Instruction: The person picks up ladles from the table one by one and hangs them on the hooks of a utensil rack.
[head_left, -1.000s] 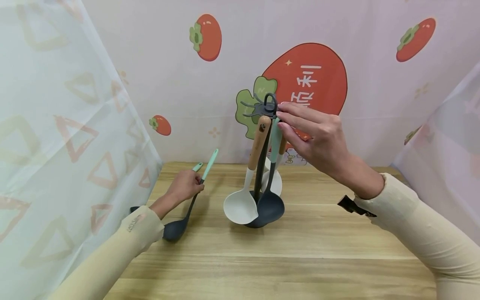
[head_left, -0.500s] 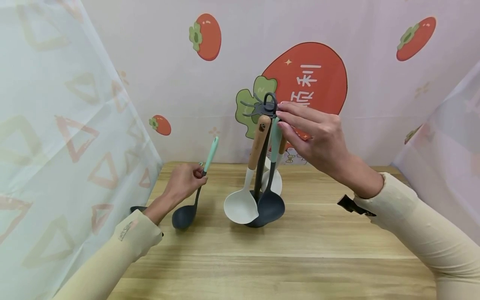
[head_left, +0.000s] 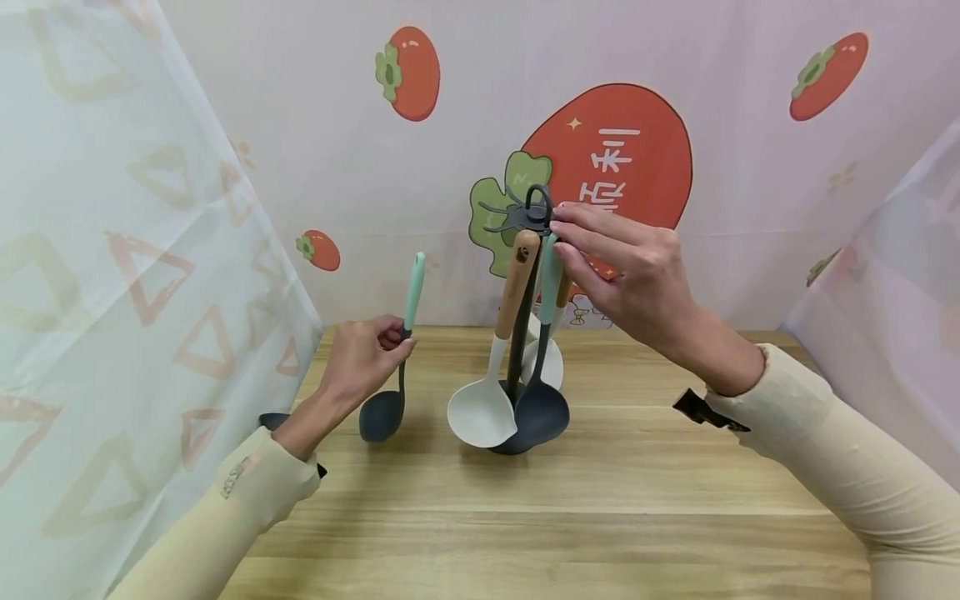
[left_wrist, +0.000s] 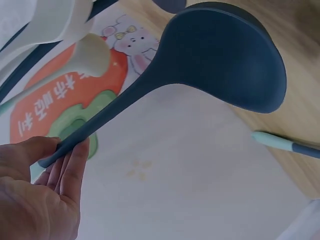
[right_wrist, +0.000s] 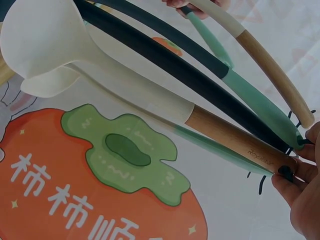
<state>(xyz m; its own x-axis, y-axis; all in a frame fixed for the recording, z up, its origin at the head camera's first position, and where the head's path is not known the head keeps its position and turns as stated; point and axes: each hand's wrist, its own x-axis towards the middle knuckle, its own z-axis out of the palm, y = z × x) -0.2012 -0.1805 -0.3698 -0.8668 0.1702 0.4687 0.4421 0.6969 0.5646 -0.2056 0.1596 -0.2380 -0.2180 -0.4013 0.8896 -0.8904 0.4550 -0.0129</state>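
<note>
In the head view my left hand (head_left: 358,354) pinches a dark ladle (head_left: 382,415) by its shaft, just below the mint handle. The ladle hangs bowl-down, left of a dark utensil stand (head_left: 528,218) with hooks on top. My right hand (head_left: 637,267) holds the stand's top with thumb and fingertips, against a mint handle end. A white ladle (head_left: 482,414) with a wooden handle and a dark ladle (head_left: 542,414) with a mint handle hang at the front. Pale utensils (right_wrist: 50,82) hang behind, partly hidden. Several hooks on the left side carry nothing.
Another dark utensil (head_left: 273,419) lies at the table's left, mostly behind my left forearm; its mint handle (left_wrist: 272,140) shows in the left wrist view. The wooden table (head_left: 600,500) ends at a printed back curtain (head_left: 360,167), with a side curtain at left.
My left hand has lifted the ladle off the table and moved it rightward and back, turning its handle more upright. The right hand stays on the stand's top.
</note>
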